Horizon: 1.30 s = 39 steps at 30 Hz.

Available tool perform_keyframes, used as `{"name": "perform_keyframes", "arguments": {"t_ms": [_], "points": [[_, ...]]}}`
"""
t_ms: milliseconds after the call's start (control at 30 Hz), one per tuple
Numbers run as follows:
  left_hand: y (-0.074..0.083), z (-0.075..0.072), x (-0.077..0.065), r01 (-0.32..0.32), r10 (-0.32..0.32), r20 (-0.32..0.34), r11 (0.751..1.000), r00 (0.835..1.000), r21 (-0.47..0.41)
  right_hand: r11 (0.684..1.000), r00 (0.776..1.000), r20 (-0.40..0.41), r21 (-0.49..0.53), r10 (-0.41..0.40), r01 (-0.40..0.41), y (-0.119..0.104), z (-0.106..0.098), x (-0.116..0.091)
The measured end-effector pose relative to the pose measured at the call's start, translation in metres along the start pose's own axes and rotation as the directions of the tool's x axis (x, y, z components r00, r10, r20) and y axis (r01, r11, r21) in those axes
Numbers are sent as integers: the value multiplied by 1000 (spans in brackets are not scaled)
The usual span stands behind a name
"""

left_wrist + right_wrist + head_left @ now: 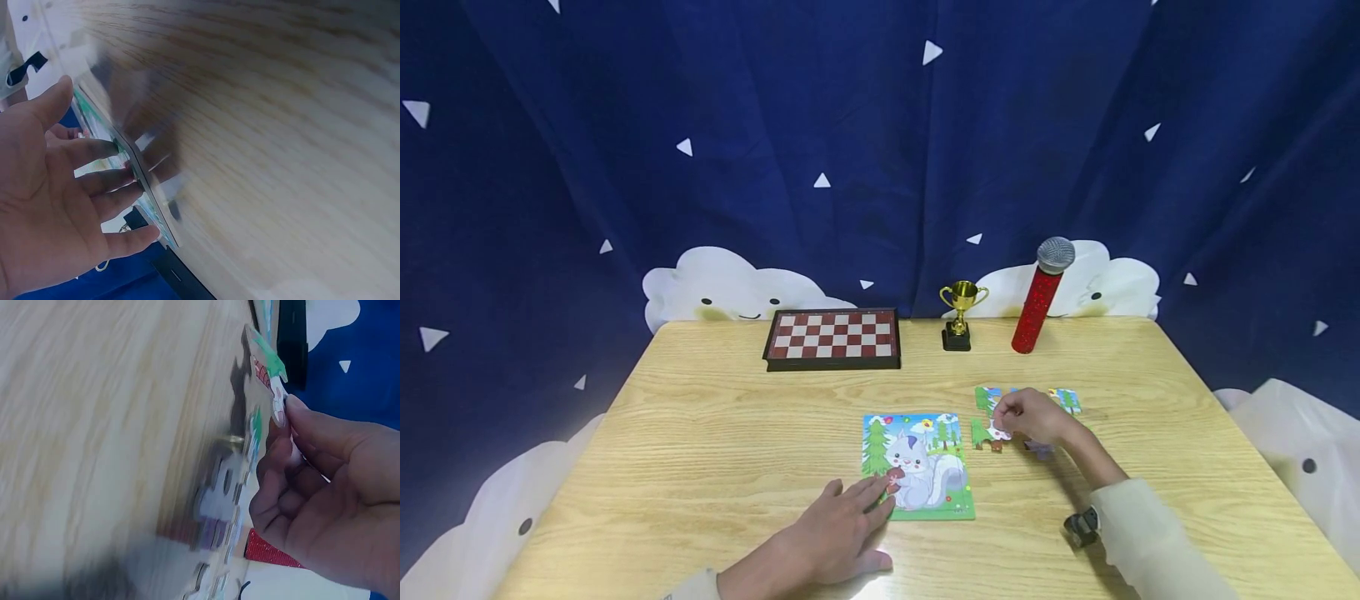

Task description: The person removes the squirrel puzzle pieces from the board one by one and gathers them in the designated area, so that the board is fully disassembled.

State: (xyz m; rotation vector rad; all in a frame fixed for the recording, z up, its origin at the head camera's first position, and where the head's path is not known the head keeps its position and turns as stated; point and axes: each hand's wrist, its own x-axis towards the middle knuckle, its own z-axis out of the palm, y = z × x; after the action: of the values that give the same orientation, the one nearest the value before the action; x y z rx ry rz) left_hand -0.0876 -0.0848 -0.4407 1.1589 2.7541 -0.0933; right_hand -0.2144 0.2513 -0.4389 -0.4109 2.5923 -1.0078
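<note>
A square squirrel picture (917, 458) lies on the wooden table in front of the person. The left hand (842, 533) reaches over its lower left edge with fingers extended, fingertips on the picture. In the left wrist view the fingers (106, 181) spread along the board's edge. To the right of the picture, the right hand (1033, 417) pinches a jigsaw piece (272, 378) between thumb and index finger; the piece is green, white and reddish brown. Other loose jigsaw pieces (1065, 400) lie around and below that hand, partly hidden by it.
Toward the back stand a red and white checkered board (833, 335) with a black frame, a small gold trophy cup (958, 312) and a red microphone (1039, 296). Behind the table (715, 467) hangs a dark blue curtain (820, 100) with white triangles and clouds.
</note>
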Motion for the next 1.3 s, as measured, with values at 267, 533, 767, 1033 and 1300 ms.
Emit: {"name": "perform_keyframes", "arguments": {"t_ms": [267,533,767,1033,1300], "points": [[1,0,2,-10,10,3,1000,1000,-7,993,996,-44,-78,81,-84,9,0,-1],[0,0,3,-6,8,33,997,999,-76,985,990,-92,-126,103,-114,11,1,0],[-3,0,4,16,-7,44,975,999,-222,986,990,-124,-140,69,-86,10,2,0],[-4,-3,4,21,-14,37,974,999,-225,997,997,-76,-70,-31,26,-13,16,-5],[-1,-7,5,-29,29,-5,977,1000,-212,986,990,-24,-91,-139,137,-43,44,-7]]}}
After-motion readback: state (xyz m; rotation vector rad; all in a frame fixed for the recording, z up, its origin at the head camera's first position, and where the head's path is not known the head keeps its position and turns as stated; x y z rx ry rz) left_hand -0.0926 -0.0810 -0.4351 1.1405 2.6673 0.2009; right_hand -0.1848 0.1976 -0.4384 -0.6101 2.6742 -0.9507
